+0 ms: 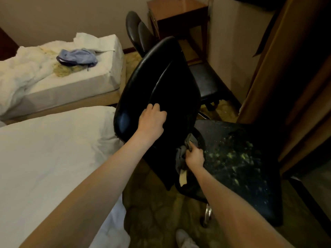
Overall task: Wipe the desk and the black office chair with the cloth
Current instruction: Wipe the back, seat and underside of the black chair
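The black office chair stands in the middle, its glossy backrest turned toward me. Its seat is worn, with yellowish flecks showing through the cover. My left hand grips the back of the backrest, fingers curled over a ridge. My right hand holds a grey cloth bunched against the joint where backrest meets seat. Part of the cloth hangs down below the hand. No desk top can be made out for certain.
A white bed lies close on the left, and a second bed behind it carries a blue bag. Another dark chair and a wooden side table stand behind. Wooden panelling rises on the right. Patterned carpet covers the floor.
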`<control>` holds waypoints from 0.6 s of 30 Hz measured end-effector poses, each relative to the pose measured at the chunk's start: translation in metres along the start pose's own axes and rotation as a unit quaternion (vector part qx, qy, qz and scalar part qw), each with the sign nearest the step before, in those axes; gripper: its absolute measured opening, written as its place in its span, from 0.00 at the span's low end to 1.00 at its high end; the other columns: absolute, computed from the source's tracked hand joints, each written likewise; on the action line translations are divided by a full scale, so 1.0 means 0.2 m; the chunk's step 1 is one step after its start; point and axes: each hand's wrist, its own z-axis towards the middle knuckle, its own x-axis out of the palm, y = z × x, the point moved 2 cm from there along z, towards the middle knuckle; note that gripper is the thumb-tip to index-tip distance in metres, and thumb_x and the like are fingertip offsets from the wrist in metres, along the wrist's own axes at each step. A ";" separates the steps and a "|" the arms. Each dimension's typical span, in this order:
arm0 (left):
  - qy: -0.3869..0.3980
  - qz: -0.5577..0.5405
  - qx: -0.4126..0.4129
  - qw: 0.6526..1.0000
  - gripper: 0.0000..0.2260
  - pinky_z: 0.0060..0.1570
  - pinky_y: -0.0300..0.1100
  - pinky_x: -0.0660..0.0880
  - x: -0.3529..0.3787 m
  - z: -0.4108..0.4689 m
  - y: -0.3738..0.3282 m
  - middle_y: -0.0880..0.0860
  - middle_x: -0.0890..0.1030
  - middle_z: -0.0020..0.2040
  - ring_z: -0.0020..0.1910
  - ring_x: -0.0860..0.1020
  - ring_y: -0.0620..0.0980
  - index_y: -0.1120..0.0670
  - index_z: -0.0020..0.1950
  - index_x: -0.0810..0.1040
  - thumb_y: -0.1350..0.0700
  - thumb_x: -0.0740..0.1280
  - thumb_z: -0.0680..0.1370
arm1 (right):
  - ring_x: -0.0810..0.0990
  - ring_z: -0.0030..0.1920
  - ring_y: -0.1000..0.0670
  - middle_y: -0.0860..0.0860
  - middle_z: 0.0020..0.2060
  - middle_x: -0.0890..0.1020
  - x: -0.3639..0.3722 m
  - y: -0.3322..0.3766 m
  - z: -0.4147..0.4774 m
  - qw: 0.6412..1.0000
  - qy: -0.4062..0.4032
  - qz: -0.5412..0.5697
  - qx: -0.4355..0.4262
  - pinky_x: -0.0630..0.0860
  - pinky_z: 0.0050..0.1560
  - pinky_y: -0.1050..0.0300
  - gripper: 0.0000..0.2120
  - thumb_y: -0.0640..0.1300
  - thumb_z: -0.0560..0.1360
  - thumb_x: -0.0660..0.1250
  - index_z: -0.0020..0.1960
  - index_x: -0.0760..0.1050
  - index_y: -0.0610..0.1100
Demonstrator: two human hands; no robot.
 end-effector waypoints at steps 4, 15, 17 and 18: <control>-0.002 -0.026 -0.016 1.000 0.11 0.47 0.43 0.65 -0.03 -0.11 0.01 0.57 0.68 0.58 0.59 0.66 0.58 0.58 0.57 0.74 0.65 0.63 0.76 | 0.73 0.58 0.35 0.38 0.68 0.64 -0.16 0.00 0.03 0.999 0.010 0.029 0.020 0.67 0.62 0.49 0.21 0.42 0.82 0.55 0.74 0.62 0.47; -0.056 -0.080 -0.116 0.988 0.15 0.44 0.45 0.67 -0.04 -0.28 -0.01 0.60 0.68 0.59 0.54 0.71 0.60 0.60 0.61 0.71 0.70 0.61 0.75 | 0.73 0.53 0.46 0.44 0.60 0.67 -0.11 0.55 -0.46 0.963 -0.061 0.099 -0.241 0.72 0.56 0.54 0.23 0.41 0.80 0.58 0.74 0.62 0.49; -0.042 -0.037 -0.109 0.992 0.14 0.48 0.46 0.70 -0.03 -0.31 -0.01 0.60 0.68 0.61 0.58 0.69 0.59 0.61 0.62 0.71 0.68 0.61 0.76 | 0.72 0.58 0.44 0.44 0.64 0.64 0.03 0.53 -0.50 0.962 -0.058 0.044 -0.262 0.73 0.59 0.53 0.25 0.40 0.80 0.58 0.75 0.59 0.50; -0.029 -0.022 -0.101 0.994 0.14 0.49 0.46 0.70 -0.02 -0.32 -0.02 0.60 0.67 0.61 0.59 0.68 0.59 0.61 0.62 0.71 0.68 0.61 0.76 | 0.71 0.60 0.44 0.45 0.66 0.62 0.09 0.49 -0.50 0.963 -0.062 0.017 -0.262 0.73 0.60 0.52 0.26 0.41 0.80 0.59 0.76 0.57 0.52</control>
